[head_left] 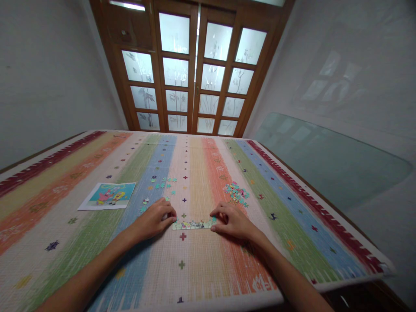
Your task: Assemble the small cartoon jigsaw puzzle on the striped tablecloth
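- Left hand (pixel 160 218), head view: at 9 o'clock of the puzzle strip (pixel 193 225) (clock centred on strip, 12 toward the doors). Fingers curled, thumb and forefinger tips drawn together at the strip's left end. Can't tell if a piece is pinched between them.
- Right hand (pixel 231 220): at 3 o'clock. Thumb by the strip's near right corner, forefinger by the far one, bit of teal showing between. Firm grip or light touch: can't tell.
- Puzzle strip: narrow band of joined jigsaw pieces, lying flat between the two hands, long side running 9 to 3. Pale near edge, multicoloured patches farther in.
- Loose pile (pixel 236 193): 2 o'clock, just beyond right hand. Mostly teal pieces, some other colours, bunched and overlapping.
- Scattered pieces (pixel 163 185): 11 o'clock, mostly teal, spread out singly.
- Small cluster (pixel 143 209): 10 o'clock, a few pieces near left knuckles.
- Printed sheet (pixel 112 195): between 9 and 10, well apart from the strip. Pink figure and yellow figure on teal, white border.
- Striped cloth (pixel 199 169): under all of it.
- Wooden doors (pixel 191 104): 12 o'clock, frosted panes.
- Greenish panel (pixel 331 160): 2 o'clock, against the wall.
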Demonstrator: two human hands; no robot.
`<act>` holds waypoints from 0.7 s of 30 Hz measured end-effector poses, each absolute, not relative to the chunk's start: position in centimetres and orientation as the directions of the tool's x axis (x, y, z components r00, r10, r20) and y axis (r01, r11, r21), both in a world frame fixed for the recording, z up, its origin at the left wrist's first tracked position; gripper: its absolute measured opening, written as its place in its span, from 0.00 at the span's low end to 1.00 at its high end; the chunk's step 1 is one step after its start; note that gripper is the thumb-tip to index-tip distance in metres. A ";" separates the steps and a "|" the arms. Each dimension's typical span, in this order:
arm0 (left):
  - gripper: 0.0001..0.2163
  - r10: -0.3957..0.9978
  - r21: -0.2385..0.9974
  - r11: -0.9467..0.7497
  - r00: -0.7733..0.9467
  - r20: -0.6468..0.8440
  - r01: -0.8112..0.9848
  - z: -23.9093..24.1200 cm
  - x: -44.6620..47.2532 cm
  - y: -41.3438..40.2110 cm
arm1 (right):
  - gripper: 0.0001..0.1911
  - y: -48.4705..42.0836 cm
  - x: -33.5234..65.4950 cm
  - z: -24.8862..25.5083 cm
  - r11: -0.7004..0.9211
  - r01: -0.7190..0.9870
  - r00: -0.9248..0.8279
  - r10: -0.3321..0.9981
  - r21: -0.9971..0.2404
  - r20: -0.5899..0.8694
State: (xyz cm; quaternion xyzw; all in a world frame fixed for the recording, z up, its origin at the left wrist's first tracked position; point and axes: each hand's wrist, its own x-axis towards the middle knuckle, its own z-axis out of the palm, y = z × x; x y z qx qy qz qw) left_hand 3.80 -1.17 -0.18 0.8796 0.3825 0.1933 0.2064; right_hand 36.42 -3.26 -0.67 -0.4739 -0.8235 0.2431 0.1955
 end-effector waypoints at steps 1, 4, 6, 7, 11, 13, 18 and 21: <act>0.09 0.746 0.499 -0.632 0.639 0.188 0.592 -0.2 3.8 -1.2 | 0.16 -3.3 36.4 -0.7 0.434 0.686 -0.475 0.875 -0.584 0.093; 0.09 0.731 0.478 -0.652 0.655 0.191 0.589 -0.2 3.8 -1.5 | 0.15 -3.3 36.4 -0.6 0.438 0.688 -0.478 0.874 -0.579 0.093; 0.10 0.721 0.473 -0.663 0.664 0.197 0.580 -0.1 3.8 -1.6 | 0.15 -3.3 36.3 -0.5 0.437 0.691 -0.480 0.873 -0.576 0.087; 0.10 0.715 0.470 -0.670 0.669 0.203 0.574 -0.1 3.8 -1.7 | 0.15 -3.3 36.3 -0.5 0.437 0.692 -0.481 0.873 -0.575 0.084; 0.11 0.696 0.451 -0.693 0.684 0.216 0.563 -0.2 3.9 -1.7 | 0.15 -3.3 36.3 -0.4 0.431 0.693 -0.478 0.875 -0.578 0.080; 0.11 0.694 0.438 -0.698 0.685 0.222 0.566 -0.3 3.9 -1.7 | 0.15 -3.4 36.3 -0.4 0.428 0.691 -0.475 0.876 -0.582 0.081; 0.12 0.678 0.413 -0.718 0.696 0.236 0.560 -0.5 3.9 -1.7 | 0.14 -3.4 36.2 -0.6 0.439 0.689 -0.477 0.874 -0.577 0.094; 0.12 0.676 0.403 -0.724 0.691 0.255 0.560 -0.6 4.0 -1.8 | 0.14 -3.4 36.3 -0.8 0.451 0.685 -0.487 0.867 -0.572 0.101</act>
